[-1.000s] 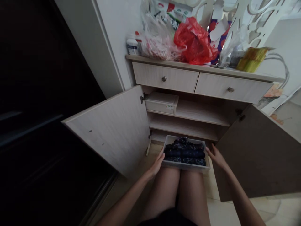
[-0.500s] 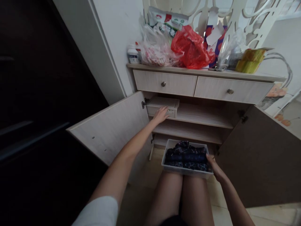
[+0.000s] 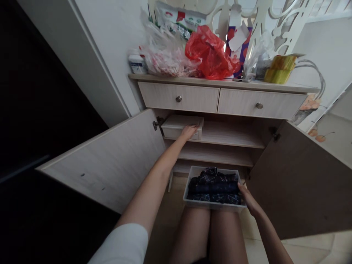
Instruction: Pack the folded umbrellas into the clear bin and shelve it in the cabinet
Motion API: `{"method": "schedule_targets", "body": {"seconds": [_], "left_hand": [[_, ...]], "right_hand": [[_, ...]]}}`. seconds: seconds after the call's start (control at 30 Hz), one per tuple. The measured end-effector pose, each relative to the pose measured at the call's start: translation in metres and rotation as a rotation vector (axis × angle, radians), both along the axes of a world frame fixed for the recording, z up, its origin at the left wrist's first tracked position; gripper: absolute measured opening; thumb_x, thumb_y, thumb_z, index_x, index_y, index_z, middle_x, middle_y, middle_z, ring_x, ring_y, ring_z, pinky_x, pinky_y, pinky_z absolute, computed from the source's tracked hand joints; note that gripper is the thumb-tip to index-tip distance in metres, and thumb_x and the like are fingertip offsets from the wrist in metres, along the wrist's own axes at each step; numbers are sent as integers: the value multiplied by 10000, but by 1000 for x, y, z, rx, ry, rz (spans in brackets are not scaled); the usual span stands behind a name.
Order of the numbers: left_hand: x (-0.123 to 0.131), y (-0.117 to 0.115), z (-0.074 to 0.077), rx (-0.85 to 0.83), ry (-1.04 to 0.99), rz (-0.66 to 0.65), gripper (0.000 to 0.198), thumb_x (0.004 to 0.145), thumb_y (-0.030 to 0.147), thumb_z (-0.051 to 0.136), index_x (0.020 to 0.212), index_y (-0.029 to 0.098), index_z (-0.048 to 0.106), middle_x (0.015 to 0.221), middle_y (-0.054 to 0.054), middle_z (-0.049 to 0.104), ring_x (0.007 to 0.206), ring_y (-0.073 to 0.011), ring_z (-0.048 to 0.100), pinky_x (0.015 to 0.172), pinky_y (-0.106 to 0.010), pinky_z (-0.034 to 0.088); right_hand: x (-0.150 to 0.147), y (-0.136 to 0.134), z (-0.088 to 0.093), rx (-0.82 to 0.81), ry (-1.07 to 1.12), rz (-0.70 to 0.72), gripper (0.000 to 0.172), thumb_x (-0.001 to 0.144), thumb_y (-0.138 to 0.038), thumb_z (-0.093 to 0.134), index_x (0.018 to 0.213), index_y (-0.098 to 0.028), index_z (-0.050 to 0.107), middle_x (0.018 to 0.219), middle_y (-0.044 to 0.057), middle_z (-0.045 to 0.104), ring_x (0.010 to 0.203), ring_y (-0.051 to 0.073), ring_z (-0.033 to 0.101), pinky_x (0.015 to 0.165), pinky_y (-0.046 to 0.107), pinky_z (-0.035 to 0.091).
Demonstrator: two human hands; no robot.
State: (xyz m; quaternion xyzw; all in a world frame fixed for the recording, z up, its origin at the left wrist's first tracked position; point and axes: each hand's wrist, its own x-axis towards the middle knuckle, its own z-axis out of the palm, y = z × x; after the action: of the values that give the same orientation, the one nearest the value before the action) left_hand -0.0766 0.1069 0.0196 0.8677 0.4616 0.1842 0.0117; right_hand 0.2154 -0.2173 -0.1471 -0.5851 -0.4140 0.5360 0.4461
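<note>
My left hand (image 3: 189, 131) reaches into the open cabinet, its fingers stretched over the front right of a whitish box (image 3: 173, 131) on the upper shelf. It appears to touch the box without wrapping round it. On my thighs rests a clear plastic bin (image 3: 198, 202), filled with folded dark plaid clothes (image 3: 214, 187). My right hand (image 3: 249, 200) grips the bin's right side, thumb at the rim and the other fingers mostly hidden.
The left cabinet door (image 3: 110, 157) and right door (image 3: 302, 183) both stand swung out. Two closed drawers (image 3: 178, 99) sit above the shelves. On top lie a red plastic bag (image 3: 210, 55), a white bottle (image 3: 136, 64) and a yellow package (image 3: 280, 69).
My left hand has shifted right along the box, its fingers now nearer the right corner. The view has turned slightly. My right hand keeps hold of the bin.
</note>
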Motion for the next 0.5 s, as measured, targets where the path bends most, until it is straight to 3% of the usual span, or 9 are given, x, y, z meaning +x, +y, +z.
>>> {"method": "schedule_targets", "body": {"seconds": [0.1,0.27,0.37,0.43,0.5], "left_hand": [[25,-17,1,5,15,-34,387,1015,290,494,1347,162,648,1467,-120,587,1350,-267,537,1112,-358,365],[78,-52,0,-1,4,-123,374,967,248,613,1334,187,653,1461,-132,590,1329,-283,542,1096,-382,364],[86,-62,8,35,-99,-87,558,959,429,626,1425,129,556,1431,-142,609,1364,-298,488,1133,-374,306],[71,-59,14,91,-224,110,717,989,543,507,1483,28,441,1464,-229,544,1424,-367,393,1180,-467,220],[41,-49,18,99,-372,485,764,1031,571,346,1489,-41,367,1493,-330,452,1436,-423,358,1172,-582,194]], "right_hand": [[-2,0,0,-31,30,-14,895,688,-937,524,1263,-276,705,1336,81,671,1361,346,519,1138,504,396],[-4,1,1,-59,36,-21,925,667,-948,531,1288,-281,688,1340,88,668,1388,359,489,1133,529,396],[-3,0,4,-72,43,-8,954,641,-955,550,1305,-282,678,1360,94,654,1400,365,473,1147,538,376],[-2,-2,7,-77,40,-2,960,637,-960,545,1305,-283,679,1366,96,649,1397,366,474,1154,538,367],[-1,-3,8,-69,22,-14,960,637,-958,547,1304,-282,681,1368,96,646,1410,365,456,1164,534,354]]}}
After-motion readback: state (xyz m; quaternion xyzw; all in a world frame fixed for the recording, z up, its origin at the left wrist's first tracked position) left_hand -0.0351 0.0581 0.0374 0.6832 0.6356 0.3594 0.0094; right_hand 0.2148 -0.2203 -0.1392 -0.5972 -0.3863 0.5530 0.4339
